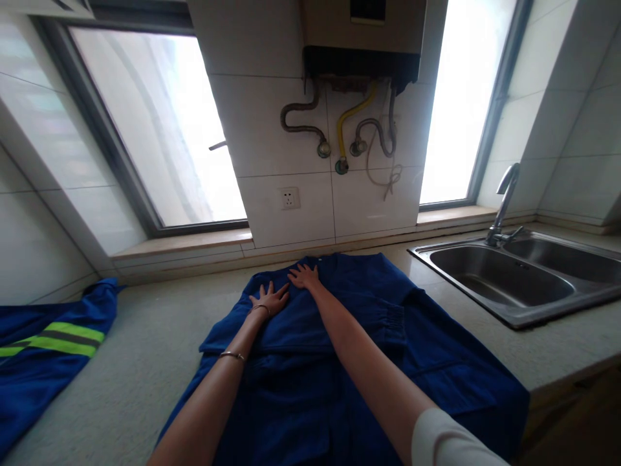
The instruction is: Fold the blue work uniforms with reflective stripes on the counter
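Observation:
A dark blue work garment (369, 362) lies spread on the pale countertop (145, 362) in front of me. Both my arms reach out over it. My left hand (269, 299) rests flat on the cloth near its far end, fingers spread. My right hand (304, 276) lies flat just beyond and to the right of it, close to the collar edge. Neither hand grips anything. One sleeve with an elastic cuff (395, 317) is folded across the garment to the right of my arms.
A second blue garment with yellow-green reflective stripes (43, 349) lies at the left edge. A double steel sink (519, 278) with a tap (504, 200) sits at the right. Windows, a wall socket (290, 198) and a heater with hoses are on the tiled wall behind.

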A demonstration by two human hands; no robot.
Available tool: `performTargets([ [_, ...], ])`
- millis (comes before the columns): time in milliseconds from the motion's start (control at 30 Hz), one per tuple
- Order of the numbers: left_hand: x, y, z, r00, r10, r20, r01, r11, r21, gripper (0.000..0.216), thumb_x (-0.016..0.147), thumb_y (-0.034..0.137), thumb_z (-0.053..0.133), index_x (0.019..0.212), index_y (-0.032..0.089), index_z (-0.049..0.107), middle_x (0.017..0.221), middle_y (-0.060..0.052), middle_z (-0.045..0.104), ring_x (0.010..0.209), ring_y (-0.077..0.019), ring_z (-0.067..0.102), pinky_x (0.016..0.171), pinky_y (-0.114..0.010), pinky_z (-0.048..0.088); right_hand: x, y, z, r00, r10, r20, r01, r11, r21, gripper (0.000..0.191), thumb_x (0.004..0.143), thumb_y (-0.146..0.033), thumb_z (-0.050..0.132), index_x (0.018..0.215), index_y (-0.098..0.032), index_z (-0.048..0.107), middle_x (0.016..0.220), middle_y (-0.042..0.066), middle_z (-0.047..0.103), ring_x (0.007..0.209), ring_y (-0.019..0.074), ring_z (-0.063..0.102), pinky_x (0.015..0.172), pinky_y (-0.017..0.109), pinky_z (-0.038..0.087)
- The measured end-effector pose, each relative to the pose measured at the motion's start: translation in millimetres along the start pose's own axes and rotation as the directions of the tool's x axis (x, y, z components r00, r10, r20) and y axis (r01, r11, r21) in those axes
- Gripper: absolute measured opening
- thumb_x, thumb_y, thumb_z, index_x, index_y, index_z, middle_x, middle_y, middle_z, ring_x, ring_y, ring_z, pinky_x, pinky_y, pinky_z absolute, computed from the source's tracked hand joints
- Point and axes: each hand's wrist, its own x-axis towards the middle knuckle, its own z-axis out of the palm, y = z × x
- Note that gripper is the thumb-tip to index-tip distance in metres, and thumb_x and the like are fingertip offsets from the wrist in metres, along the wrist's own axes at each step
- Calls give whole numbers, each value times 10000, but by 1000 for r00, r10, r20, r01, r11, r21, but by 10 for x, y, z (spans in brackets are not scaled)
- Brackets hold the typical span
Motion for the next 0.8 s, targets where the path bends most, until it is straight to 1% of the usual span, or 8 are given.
performTargets([
  [167,-31,4,9,1000,-1,-4,1,1000,8,603,844,633,190,1405,421,253,1516,-71,115,1347,-436,56,902,-748,130,42,19,5,1000,-5,-8,5,1000,7,589,901,-609,193,1422,-347,271,1517,1,98,1383,267,84,1043,602,-24],
  [233,-27,2,16,1000,5,-9,-5,1000,8,621,851,618,193,1423,379,238,1515,-88,108,1345,-438,67,904,-746,138,24,45,-41,999,-32,-4,32,999,20,601,896,-617,206,1424,-339,271,1509,8,144,1378,265,128,1056,587,38],
  [300,-15,-1,27,1000,-4,-19,4,1000,11,676,849,617,186,1449,305,203,1513,-105,99,1348,-428,69,923,-734,141,-22,140,-128,998,-59,-21,60,997,45,608,904,-605,186,1436,-318,250,1495,16,201,1362,242,203,1075,534,120],
  [400,9,-7,46,999,-26,-21,26,999,23,752,837,629,163,1463,213,173,1514,-112,79,1358,-404,46,959,-705,147,-172,459,-319,995,-42,-95,46,998,39,604,929,-541,157,1451,-247,235,1489,43,219,1350,220,244,1091,464,157],
  [500,30,-14,64,1000,-23,-14,24,999,25,765,830,633,158,1462,203,181,1516,-103,67,1360,-399,41,967,-698,149,-443,923,-522,985,-2,-172,-1,1000,-16,595,928,-496,227,1425,-179,307,1488,81,212,1372,242,171,1106,471,65],
  [567,40,-19,72,1000,-18,-13,18,1000,18,767,828,635,157,1461,202,187,1516,-102,66,1358,-403,39,960,-707,144,-684,1235,-621,972,9,-234,-35,993,-111,605,920,-496,256,1408,-148,337,1481,106,227,1374,251,157,1107,466,40],
  [700,50,-20,74,1000,-18,-15,18,1000,17,762,832,632,153,1459,201,198,1516,-109,71,1355,-411,52,952,-716,137,-1212,1719,-677,943,32,-331,-127,955,-269,717,898,-570,232,1418,-82,306,1479,151,209,1373,267,150,1106,459,41],
  [800,46,-11,60,1000,-7,-11,8,1000,20,763,837,630,145,1458,191,200,1514,-120,70,1353,-417,55,948,-717,147,-1534,1965,-634,949,75,-307,-161,951,-265,789,875,-636,192,1427,-80,288,1487,149,183,1381,267,113,1102,462,8],
])
